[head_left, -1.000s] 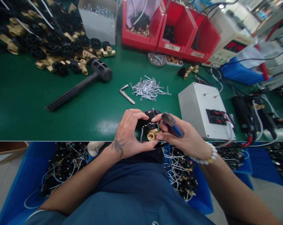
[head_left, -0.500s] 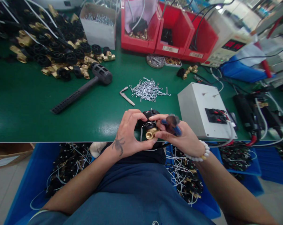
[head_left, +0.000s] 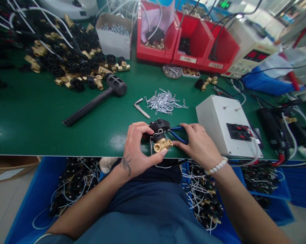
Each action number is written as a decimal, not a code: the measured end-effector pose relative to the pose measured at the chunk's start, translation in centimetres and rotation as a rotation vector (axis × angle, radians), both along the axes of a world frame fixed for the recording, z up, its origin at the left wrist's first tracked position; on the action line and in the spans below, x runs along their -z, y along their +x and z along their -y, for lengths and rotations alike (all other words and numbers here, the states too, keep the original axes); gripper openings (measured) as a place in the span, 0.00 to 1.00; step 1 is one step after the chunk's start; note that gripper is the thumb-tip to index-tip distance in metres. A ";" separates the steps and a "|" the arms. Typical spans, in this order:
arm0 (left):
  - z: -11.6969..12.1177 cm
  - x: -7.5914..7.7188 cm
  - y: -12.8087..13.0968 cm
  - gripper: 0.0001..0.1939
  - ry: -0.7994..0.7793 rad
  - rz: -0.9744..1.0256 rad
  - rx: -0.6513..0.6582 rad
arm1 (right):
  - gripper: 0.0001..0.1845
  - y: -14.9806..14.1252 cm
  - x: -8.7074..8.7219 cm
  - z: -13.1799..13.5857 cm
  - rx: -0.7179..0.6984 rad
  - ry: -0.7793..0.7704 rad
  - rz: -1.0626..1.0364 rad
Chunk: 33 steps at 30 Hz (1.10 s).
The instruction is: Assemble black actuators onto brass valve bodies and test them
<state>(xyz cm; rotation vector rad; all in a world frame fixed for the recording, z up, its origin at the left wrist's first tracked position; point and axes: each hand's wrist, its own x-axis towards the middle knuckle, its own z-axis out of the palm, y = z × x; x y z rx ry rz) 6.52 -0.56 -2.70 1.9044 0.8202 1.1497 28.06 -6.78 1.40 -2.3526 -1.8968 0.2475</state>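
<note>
My left hand (head_left: 136, 150) is closed around a small valve (head_left: 160, 135) with a black coil on top and a brass fitting below, holding it at the near edge of the green table (head_left: 36, 115). My right hand (head_left: 200, 145) grips blue-handled pliers (head_left: 177, 134). The two handles spread out from the valve towards my palm, and the jaws are hidden at the valve. A pile of small silver clips (head_left: 164, 101) lies just beyond my hands.
A black mallet (head_left: 97, 98) and a small metal key (head_left: 140, 109) lie left of the clips. A heap of brass-and-black valves (head_left: 74, 64) fills the far left, and red bins (head_left: 188, 39) stand at the back. A white switch box (head_left: 224, 125) sits right. Blue crates (head_left: 28, 203) of wired parts are below.
Both hands have sunk from just above the table's edge down onto it. The pliers have swung from lying across my right palm to pointing at the valve.
</note>
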 end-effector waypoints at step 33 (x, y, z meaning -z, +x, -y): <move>-0.6 -0.4 0.4 0.23 0.243 -0.106 0.140 | 0.15 -2.3 -6.9 -3.3 -1.090 0.178 0.375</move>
